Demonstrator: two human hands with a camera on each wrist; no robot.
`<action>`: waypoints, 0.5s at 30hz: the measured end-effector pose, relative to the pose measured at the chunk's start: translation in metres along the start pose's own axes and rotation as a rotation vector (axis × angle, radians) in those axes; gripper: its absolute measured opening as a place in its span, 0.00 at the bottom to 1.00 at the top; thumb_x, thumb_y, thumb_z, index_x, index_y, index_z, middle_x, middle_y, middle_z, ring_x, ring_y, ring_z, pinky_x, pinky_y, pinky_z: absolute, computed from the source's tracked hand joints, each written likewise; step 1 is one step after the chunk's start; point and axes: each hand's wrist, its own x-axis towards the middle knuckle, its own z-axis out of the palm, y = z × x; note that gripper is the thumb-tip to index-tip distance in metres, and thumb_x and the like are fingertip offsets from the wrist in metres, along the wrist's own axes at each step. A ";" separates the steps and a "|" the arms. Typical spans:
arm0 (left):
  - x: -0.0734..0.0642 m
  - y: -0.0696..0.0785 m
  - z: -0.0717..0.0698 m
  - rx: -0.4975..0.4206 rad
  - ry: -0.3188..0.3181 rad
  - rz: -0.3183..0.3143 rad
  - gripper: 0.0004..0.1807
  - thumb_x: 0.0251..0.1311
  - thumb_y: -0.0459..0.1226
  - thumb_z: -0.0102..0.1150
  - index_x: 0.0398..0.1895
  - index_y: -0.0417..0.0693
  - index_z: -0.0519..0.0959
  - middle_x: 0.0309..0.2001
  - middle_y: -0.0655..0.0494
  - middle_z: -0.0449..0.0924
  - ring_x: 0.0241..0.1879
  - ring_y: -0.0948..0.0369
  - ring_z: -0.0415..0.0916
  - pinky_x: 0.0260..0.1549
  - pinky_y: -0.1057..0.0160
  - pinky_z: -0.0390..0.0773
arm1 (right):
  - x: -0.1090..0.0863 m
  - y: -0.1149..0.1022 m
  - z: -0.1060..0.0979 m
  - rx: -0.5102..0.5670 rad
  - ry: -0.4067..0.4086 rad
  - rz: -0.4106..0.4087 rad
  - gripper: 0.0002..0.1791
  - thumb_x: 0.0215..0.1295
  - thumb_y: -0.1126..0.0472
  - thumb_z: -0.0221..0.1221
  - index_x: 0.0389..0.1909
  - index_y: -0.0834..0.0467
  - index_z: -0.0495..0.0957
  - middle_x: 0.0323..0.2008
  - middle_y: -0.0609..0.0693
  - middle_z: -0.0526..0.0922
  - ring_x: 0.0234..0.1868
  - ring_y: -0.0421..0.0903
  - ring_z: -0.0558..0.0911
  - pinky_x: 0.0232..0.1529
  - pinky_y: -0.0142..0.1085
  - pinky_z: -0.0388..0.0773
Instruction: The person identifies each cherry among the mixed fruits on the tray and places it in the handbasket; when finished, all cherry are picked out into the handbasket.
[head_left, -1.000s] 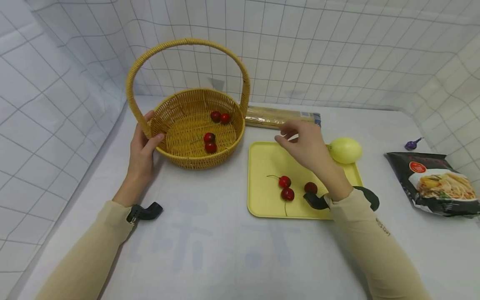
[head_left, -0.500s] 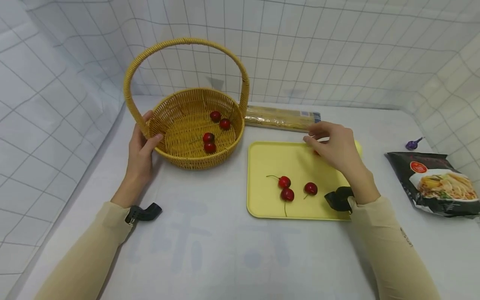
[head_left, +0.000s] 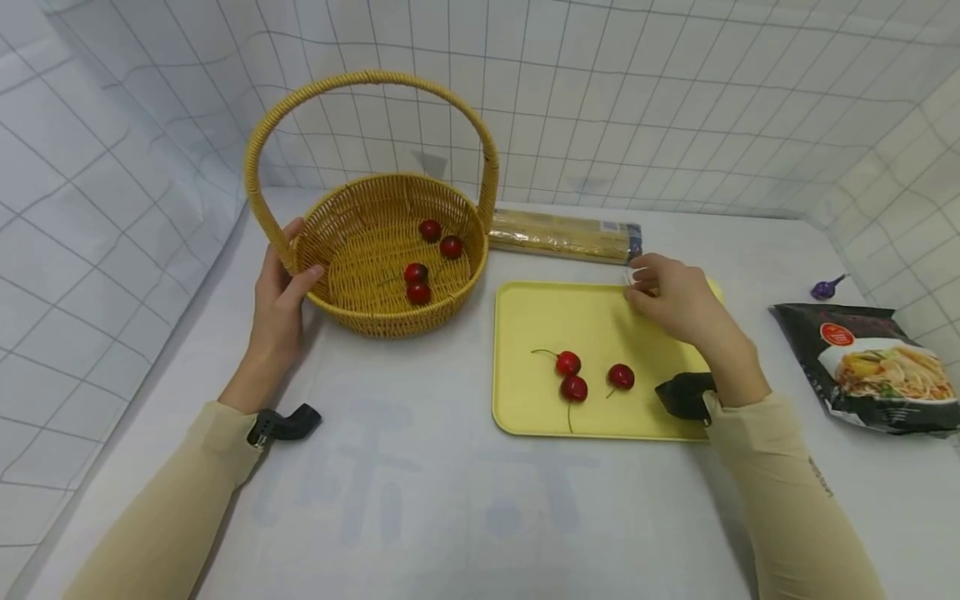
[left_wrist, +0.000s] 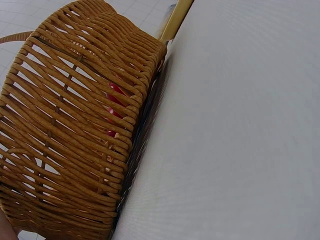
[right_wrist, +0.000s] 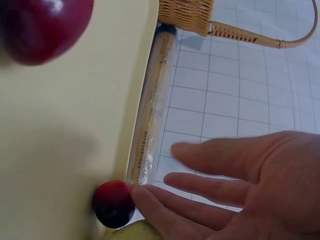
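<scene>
My left hand (head_left: 279, 312) grips the left side of a wicker basket (head_left: 390, 325), its thumb over the rim near the tall handle. Several red cherries (head_left: 418, 293) lie inside the basket; in the left wrist view the woven wall (left_wrist: 65, 125) fills the left half. My right hand (head_left: 678, 304) hovers over the back right of a yellow tray (head_left: 532, 312), fingers relaxed and apart. In the right wrist view a fingertip is right at a dark red cherry (right_wrist: 114, 204), which the hand hides in the head view. More cherries (head_left: 574, 389) with stems lie on the tray's front half.
Behind the tray lies a long clear-wrapped packet (head_left: 562, 236). A yellow-green fruit (right_wrist: 135, 232) sits beside the right hand, mostly hidden in the head view. To the right are a black noodle packet (head_left: 862, 367) and a small purple object (head_left: 827, 288). Gridded white sheets surround the table.
My right hand has moved right, from over the tray's back middle to its back right corner. One cherry in the basket has rolled slightly forward. The left hand keeps its grip.
</scene>
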 end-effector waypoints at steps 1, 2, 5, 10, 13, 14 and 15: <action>0.000 0.000 0.000 0.000 0.001 0.001 0.36 0.71 0.36 0.54 0.82 0.59 0.62 0.82 0.56 0.57 0.76 0.54 0.58 0.71 0.60 0.57 | 0.000 -0.001 0.000 -0.004 -0.006 0.000 0.27 0.77 0.63 0.57 0.71 0.71 0.69 0.63 0.72 0.80 0.63 0.67 0.80 0.62 0.59 0.75; 0.000 0.000 0.000 -0.001 0.002 0.001 0.36 0.71 0.36 0.54 0.82 0.59 0.62 0.82 0.56 0.57 0.76 0.54 0.58 0.70 0.60 0.57 | -0.001 -0.002 0.001 -0.009 -0.008 -0.001 0.26 0.77 0.65 0.56 0.71 0.72 0.69 0.64 0.72 0.79 0.64 0.67 0.80 0.61 0.59 0.77; 0.000 0.001 0.000 0.005 0.001 0.006 0.36 0.71 0.36 0.55 0.82 0.59 0.62 0.82 0.57 0.57 0.76 0.54 0.59 0.70 0.60 0.57 | -0.003 -0.006 0.001 -0.023 -0.014 0.007 0.26 0.75 0.68 0.56 0.71 0.72 0.69 0.65 0.73 0.77 0.64 0.68 0.80 0.59 0.59 0.78; 0.000 0.001 0.000 0.019 -0.005 0.003 0.36 0.72 0.37 0.54 0.82 0.60 0.61 0.82 0.57 0.56 0.76 0.54 0.58 0.71 0.59 0.57 | -0.006 -0.010 0.002 -0.049 -0.021 0.004 0.26 0.74 0.69 0.57 0.70 0.73 0.70 0.65 0.74 0.77 0.64 0.69 0.80 0.60 0.59 0.78; 0.000 0.001 0.000 0.020 -0.005 -0.005 0.36 0.72 0.38 0.54 0.83 0.61 0.61 0.82 0.57 0.56 0.76 0.54 0.58 0.72 0.59 0.57 | -0.006 -0.011 0.005 -0.084 -0.032 -0.004 0.25 0.74 0.70 0.57 0.69 0.74 0.71 0.58 0.73 0.80 0.53 0.67 0.82 0.54 0.55 0.79; 0.000 0.001 0.000 0.019 -0.004 -0.006 0.36 0.72 0.38 0.54 0.83 0.61 0.61 0.82 0.57 0.56 0.76 0.54 0.58 0.72 0.59 0.57 | -0.006 -0.011 0.006 -0.097 -0.032 -0.005 0.25 0.73 0.70 0.57 0.68 0.74 0.72 0.55 0.72 0.82 0.48 0.65 0.81 0.51 0.53 0.78; 0.000 0.001 0.000 0.016 -0.002 -0.007 0.36 0.72 0.37 0.54 0.82 0.61 0.61 0.82 0.57 0.56 0.76 0.54 0.58 0.71 0.59 0.57 | -0.006 -0.012 0.008 -0.109 -0.033 -0.005 0.24 0.73 0.70 0.58 0.68 0.74 0.73 0.52 0.71 0.82 0.44 0.62 0.79 0.48 0.51 0.76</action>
